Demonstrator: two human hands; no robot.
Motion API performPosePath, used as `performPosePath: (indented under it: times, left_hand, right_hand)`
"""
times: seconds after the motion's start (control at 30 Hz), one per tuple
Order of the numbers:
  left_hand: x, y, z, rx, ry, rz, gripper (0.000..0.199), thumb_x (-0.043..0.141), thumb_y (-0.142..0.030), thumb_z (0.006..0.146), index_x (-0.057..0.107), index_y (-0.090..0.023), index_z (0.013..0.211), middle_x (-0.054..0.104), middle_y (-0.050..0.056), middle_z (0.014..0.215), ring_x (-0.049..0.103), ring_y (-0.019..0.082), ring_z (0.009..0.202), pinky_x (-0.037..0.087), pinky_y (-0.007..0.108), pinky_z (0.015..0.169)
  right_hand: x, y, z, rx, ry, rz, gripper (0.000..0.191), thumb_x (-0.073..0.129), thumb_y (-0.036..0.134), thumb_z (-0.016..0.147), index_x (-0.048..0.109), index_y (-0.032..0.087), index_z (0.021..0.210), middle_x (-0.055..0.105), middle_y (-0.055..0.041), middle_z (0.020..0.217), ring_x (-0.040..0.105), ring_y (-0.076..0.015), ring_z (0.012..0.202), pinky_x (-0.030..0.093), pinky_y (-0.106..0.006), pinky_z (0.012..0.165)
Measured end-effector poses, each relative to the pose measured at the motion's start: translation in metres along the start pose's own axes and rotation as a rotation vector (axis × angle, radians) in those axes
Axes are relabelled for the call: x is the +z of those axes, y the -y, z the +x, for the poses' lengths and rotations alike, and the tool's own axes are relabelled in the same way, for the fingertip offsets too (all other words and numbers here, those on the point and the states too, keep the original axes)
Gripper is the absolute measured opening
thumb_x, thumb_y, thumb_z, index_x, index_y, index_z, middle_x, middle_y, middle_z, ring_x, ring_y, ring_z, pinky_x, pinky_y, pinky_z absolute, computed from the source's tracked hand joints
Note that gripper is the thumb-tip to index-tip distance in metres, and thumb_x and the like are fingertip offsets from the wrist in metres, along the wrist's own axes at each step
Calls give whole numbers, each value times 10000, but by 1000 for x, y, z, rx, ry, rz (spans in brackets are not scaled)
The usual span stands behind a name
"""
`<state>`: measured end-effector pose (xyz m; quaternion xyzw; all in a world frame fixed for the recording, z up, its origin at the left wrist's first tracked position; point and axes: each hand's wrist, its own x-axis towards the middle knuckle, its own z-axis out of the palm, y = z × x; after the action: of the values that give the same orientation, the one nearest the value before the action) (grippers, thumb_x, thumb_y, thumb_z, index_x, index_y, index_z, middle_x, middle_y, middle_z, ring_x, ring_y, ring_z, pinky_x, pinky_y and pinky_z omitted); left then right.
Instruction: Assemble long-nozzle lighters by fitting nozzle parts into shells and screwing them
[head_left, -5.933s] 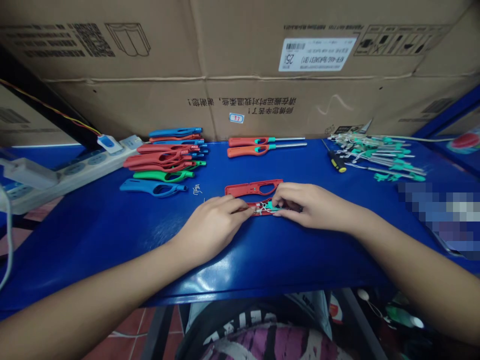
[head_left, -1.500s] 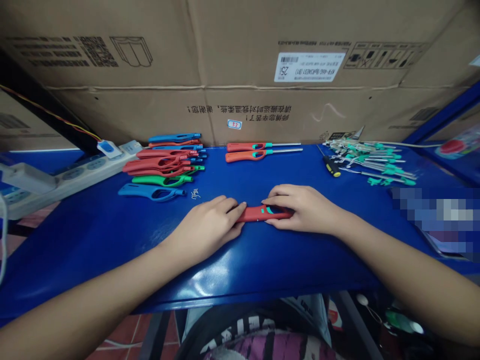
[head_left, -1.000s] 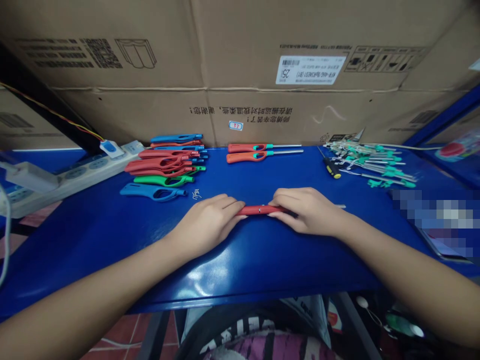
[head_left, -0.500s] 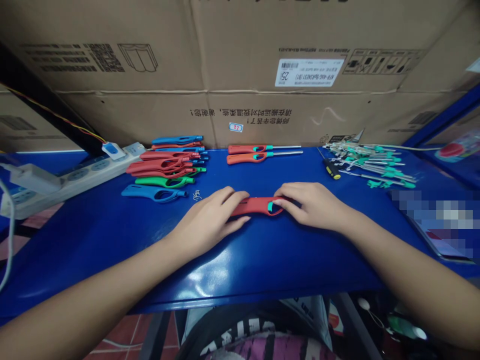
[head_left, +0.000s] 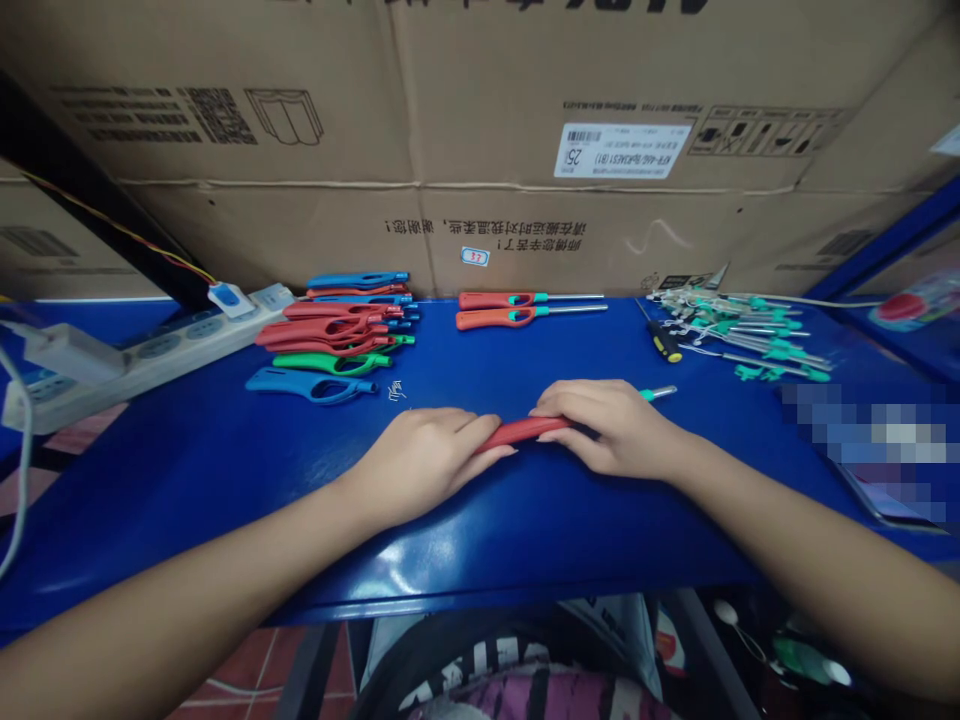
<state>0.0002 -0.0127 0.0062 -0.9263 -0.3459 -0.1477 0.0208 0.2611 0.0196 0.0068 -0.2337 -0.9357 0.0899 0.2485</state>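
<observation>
A red lighter (head_left: 522,432) is held edge-up between both hands over the blue table. My left hand (head_left: 431,462) pinches its left end, and my right hand (head_left: 604,425) grips the right end. A metal tube (head_left: 664,392) with a green part sticks out past my right hand. Behind my hands lie two red-orange lighters (head_left: 495,319) with metal tubes. Red, blue and green handle shells (head_left: 311,385) are piled at the left, beside a few small screws (head_left: 395,390). Several metal tubes with green parts (head_left: 780,348) lie at the right.
A black and yellow screwdriver (head_left: 664,342) lies near the tubes. A white power strip (head_left: 161,345) runs along the left. A cardboard box (head_left: 480,100) stands behind the table (head_left: 420,560). A phone-like device (head_left: 892,495) lies at the right.
Both hands have turned the red lighter from its flat side onto its narrow edge and lowered it slightly. The metal tube now shows beyond my right hand.
</observation>
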Motion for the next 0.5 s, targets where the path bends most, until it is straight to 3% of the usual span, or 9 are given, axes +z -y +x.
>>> performPosePath:
  times: [0.13,0.37,0.5]
  left_hand:
    - [0,0,1,-20,8,2,403,373,-448,1059,657,-162,1074,701,43,801,684,200,705,490,289,629]
    - [-8,16,2,-79,-13,106,413,361,-463,1055,652,-177,1118,736,95,957,707,231,825,524,307,682]
    - [-9,20,3,-122,17,68,394,388,-463,1048,627,-179,1178,736,100,1037,712,241,900,549,321,738]
  right_hand:
    - [2,1,1,-46,-88,-48,143,569,265,986,666,163,1009,746,-65,976,703,-176,873,525,-285,768]
    - [-16,-18,-2,54,37,-150,196,584,305,978,668,190,1112,753,-77,1075,706,-208,955,507,-344,843]
    - [-16,-22,-4,72,-15,-216,163,544,267,988,669,172,1032,762,-89,999,707,-213,898,482,-349,786]
